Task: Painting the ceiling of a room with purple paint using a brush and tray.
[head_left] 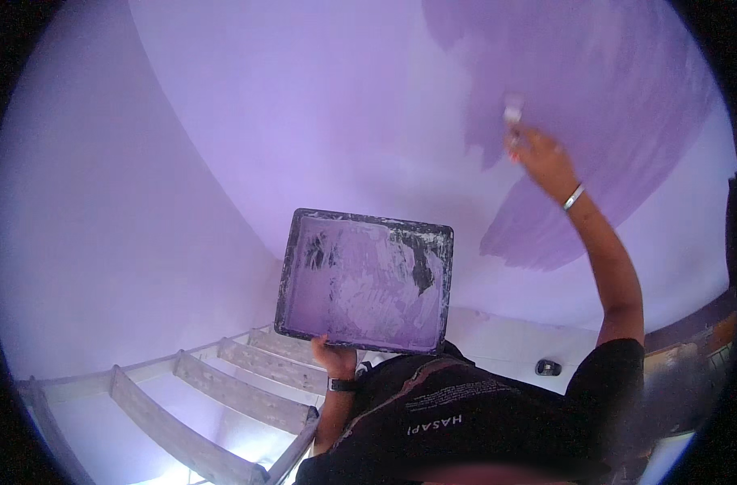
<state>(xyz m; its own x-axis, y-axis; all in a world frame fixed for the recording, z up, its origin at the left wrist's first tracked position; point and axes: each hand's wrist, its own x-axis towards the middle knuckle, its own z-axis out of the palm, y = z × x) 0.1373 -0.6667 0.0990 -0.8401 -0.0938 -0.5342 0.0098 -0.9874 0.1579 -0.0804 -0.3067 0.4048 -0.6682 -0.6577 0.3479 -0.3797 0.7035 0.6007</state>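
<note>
A black-rimmed paint tray [368,283], smeared with purple paint, is in front of my chest. My left hand [334,358] grips its near edge from below, a dark watch on the wrist. Up to the right, my right hand [546,158] is closed round a small paintbrush [513,109], slightly blurred, with its pale head at the wall. Darker purple paint [595,105] covers a patch of wall around the brush. The lighter wall [368,105] stretches to the left of it. I cannot tell whether the bristles touch the surface.
A railing with wide, pale slats [247,376] runs along the lower left, with bright light behind it. Another wall [118,218] meets the painted one at the left. A small dark object [548,368] lies below, near my right side. Cluttered things stand at the far right.
</note>
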